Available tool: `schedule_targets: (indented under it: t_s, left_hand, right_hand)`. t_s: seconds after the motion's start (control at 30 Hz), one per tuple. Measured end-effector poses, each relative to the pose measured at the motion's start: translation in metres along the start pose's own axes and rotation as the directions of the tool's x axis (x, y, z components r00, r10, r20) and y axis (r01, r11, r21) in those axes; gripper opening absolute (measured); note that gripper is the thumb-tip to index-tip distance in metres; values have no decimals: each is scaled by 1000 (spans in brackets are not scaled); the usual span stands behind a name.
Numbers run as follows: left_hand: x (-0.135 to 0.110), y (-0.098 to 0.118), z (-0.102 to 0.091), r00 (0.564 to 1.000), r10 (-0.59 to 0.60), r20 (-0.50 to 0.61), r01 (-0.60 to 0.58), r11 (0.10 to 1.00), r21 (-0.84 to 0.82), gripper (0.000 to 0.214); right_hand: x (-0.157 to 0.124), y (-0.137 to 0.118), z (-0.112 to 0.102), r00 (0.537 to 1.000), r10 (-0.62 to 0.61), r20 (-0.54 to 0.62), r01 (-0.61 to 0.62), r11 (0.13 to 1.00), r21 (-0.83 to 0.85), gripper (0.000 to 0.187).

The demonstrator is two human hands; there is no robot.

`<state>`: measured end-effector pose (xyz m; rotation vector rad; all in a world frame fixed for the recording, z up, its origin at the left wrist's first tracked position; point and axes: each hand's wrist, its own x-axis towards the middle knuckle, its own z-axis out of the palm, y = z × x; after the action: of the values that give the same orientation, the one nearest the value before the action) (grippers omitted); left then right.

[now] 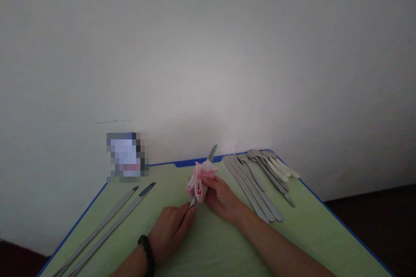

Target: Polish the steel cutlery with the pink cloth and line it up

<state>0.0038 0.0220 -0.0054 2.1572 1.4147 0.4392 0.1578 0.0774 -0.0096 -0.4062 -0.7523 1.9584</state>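
Note:
My left hand (170, 230), with a black bead bracelet at the wrist, pinches the handle end of a metal knife (212, 153) low over the table. My right hand (222, 199) grips a folded pink cloth (199, 181) wrapped around the middle of that knife. The knife's blade tip sticks out past the cloth toward the wall. Both hands are closed.
A green table mat with a blue edge (312, 233) lies under everything. Several knives and spoons (260, 177) lie in a row at the right. Two long knives (113, 218) lie at the left. A blurred-out object (126, 157) stands by the white wall.

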Motion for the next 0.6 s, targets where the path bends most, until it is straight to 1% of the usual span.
schedule_targets:
  t_s: [0.1,0.2,0.33,0.6]
  left_hand:
    - [-2,0,0,1000,24,9,-24,1000,-20,39]
    - [-2,0,1,998,56,13,-56,998,14,39]
    - [-2,-2,2,997,80,8,-80,995,53,40]
    - [-1,-8,6,990,138,19,-139,987,75,40]
  right_hand:
    - [-1,1,0,997,47,59,-45,998,-34,24]
    - [-1,4,-2,994,70,84,-64,995,-78,27]
    - [0,7,-3,995,68,75,-61,994,-88,29]
    - [0,8,-3,995,77,68,-70,992,-108,29]
